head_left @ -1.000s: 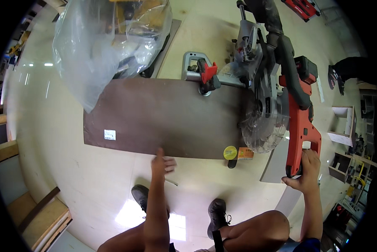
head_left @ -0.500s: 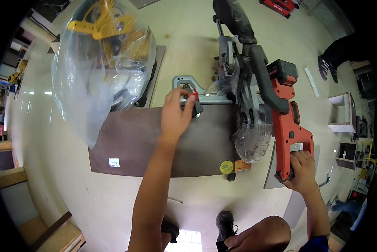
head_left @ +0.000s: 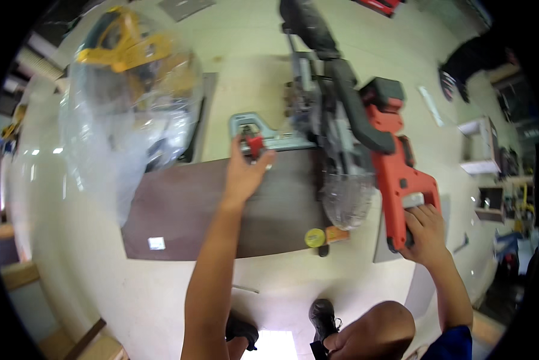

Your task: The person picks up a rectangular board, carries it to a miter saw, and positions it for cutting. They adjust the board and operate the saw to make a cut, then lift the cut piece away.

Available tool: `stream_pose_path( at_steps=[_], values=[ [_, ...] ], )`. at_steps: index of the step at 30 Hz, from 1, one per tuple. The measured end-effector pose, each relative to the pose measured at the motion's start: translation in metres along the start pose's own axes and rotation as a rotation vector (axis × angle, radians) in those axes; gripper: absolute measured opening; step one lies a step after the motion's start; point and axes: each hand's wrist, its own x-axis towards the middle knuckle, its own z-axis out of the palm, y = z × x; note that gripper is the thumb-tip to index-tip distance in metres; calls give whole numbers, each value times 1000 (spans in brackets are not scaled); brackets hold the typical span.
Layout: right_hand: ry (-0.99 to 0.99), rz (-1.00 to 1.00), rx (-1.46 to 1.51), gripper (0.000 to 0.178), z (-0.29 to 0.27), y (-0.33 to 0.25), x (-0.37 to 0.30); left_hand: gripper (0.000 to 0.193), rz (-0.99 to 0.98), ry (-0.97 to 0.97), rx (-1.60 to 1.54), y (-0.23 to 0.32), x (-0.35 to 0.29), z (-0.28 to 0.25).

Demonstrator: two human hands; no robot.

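My left hand is closed round a red and black clamp at the saw's grey metal fence; motion blur softens the fingers. Under it lies a wide dark brown board with a white sticker, its far edge along the fence. To the right stands a red and black mitre saw, with a clear blade guard over the board's right end. My right hand is wrapped round the saw's red loop handle. A battery sits on the saw's upper part.
A yellow machine under clear plastic sheeting stands at the far left. A yellow round sticker shows by the board's near edge. Another person's shoe and an open box are on the right.
The whole view has shifted, so the saw and board appear farther left. My left hand has moved from over the clamp's top to its near side. My right hand keeps the saw handle.
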Motion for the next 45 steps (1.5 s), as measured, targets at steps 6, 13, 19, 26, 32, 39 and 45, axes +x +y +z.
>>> stream_pose_path(
  at_steps=[6, 13, 19, 26, 32, 39, 45],
  values=[
    [-2, -104, 111, 46, -17, 7, 23, 52, 410, 412, 314, -21, -29, -37],
    [-73, -27, 115, 46, -17, 5, 6, 39, 329, 108, 123, -54, -40, -11],
    [-101, -30, 90, 47, -13, 2, 7, 42, 466, 321, 198, -47, -23, -12],
    [-114, -31, 87, 51, -16, 5, 11, 46, 207, 96, 81, -84, 39, -44],
    [-169, -12, 80, 52, -21, 5, 11, 56, 129, 56, 135, -96, 59, -50],
    [-66, -56, 85, 41, -21, 10, 5, 57, 12, -74, -1, -117, 77, -46],
    [-94, -53, 53, 49, -32, 14, 6, 56, -210, -49, -141, -114, 83, -43]
  ],
)
